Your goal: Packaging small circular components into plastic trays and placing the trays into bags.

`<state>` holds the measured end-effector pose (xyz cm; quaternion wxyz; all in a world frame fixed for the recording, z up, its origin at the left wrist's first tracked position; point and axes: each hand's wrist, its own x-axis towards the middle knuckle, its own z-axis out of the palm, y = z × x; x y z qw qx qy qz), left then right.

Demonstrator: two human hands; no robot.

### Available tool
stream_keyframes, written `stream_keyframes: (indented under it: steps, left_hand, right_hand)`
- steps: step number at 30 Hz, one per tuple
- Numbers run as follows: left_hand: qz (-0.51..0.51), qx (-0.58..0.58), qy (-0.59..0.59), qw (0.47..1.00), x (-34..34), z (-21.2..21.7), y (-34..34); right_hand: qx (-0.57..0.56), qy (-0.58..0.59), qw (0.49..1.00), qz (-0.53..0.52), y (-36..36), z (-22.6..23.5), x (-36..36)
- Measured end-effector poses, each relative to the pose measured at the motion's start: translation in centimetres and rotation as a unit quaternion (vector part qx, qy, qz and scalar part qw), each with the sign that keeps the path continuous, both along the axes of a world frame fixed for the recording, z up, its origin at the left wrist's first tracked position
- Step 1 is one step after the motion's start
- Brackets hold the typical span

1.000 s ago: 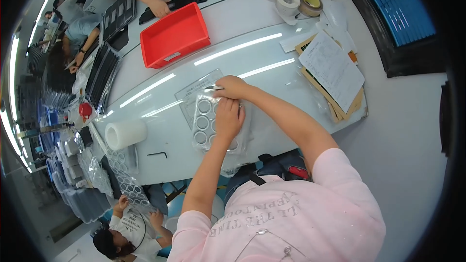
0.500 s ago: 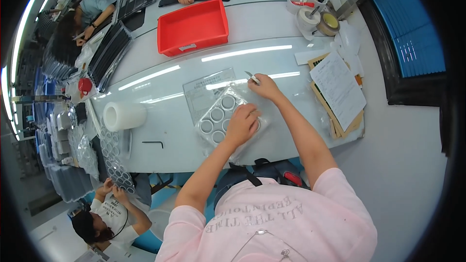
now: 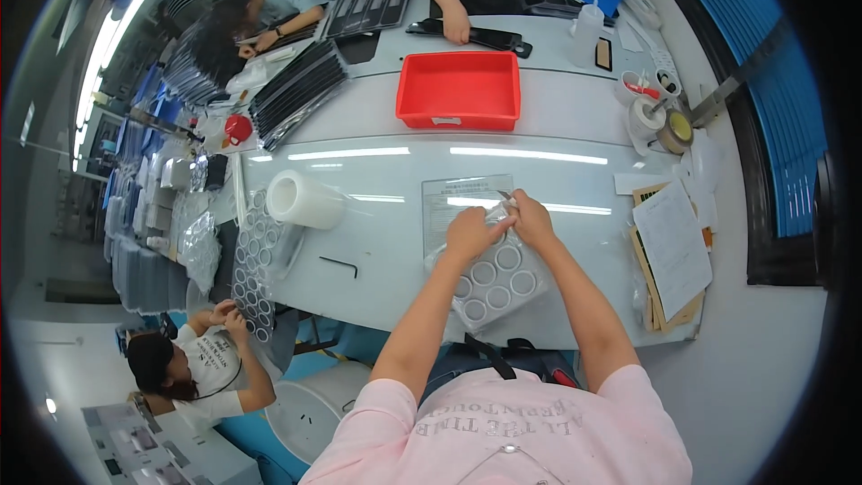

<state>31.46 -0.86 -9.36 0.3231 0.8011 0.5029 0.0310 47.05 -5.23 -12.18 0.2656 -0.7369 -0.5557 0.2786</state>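
My left hand [image 3: 469, 233] and right hand [image 3: 532, 220] pinch the far end of the clear plastic blister tray of round rings [image 3: 492, 280], which lies on the white table [image 3: 377, 278]. Its long axis runs towards me, near end overhanging the table's edge; bare table lies left.
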Motion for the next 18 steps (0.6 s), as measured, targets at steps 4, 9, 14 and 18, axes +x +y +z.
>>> stream_keyframes:
  steps: [4,9,14,18]
  left_hand:
    - [-0.053,-0.275,-0.129,0.951,-2.5,2.4,2.4]
    - [-0.048,-0.234,-0.104,0.966,-3.2,3.2,0.8]
    - [-0.074,-0.214,-0.145,0.963,-3.7,3.6,-0.2]
    - [-0.111,-0.162,-0.182,0.963,-3.8,4.2,-0.9]
  right_hand:
    - [0.048,0.114,0.992,-0.001,-1.3,3.8,-1.8]
    - [0.120,0.315,0.941,-0.010,-2.5,3.0,-1.0]
    - [0.082,0.327,0.939,0.069,-2.4,3.8,0.5]
    - [0.050,0.407,0.908,0.085,-2.9,1.8,1.0]
